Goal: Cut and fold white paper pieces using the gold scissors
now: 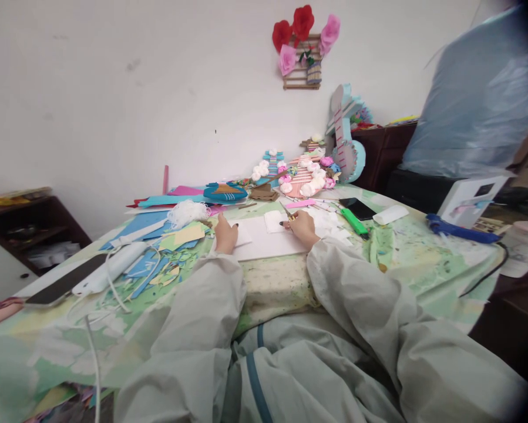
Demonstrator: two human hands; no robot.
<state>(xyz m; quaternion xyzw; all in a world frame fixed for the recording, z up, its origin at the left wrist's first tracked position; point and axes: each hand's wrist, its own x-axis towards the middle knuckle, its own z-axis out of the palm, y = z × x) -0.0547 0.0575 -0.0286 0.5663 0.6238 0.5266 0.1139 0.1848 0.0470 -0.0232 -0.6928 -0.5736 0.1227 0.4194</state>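
A white sheet (270,249) lies flat in front of me, with a smaller white piece of paper (273,222) on top of it. My left hand (226,234) rests at the sheet's left edge, thumb and forefinger apart, beside another white piece (243,235). The other fingers of that hand are mostly hidden. Over the sheet's right side, my right hand (304,228) is closed on a small pair of scissors (289,214) with gold-coloured handles. Their blades point up and to the left, near the small white piece.
Paper scraps (171,273), white string (188,214) and a white power strip (110,269) lie left. On the right are a green cutter knife (354,222), a black phone (357,208), a white roll (390,214) and a blue glue gun (461,230). Decorated crafts (305,175) stand behind.
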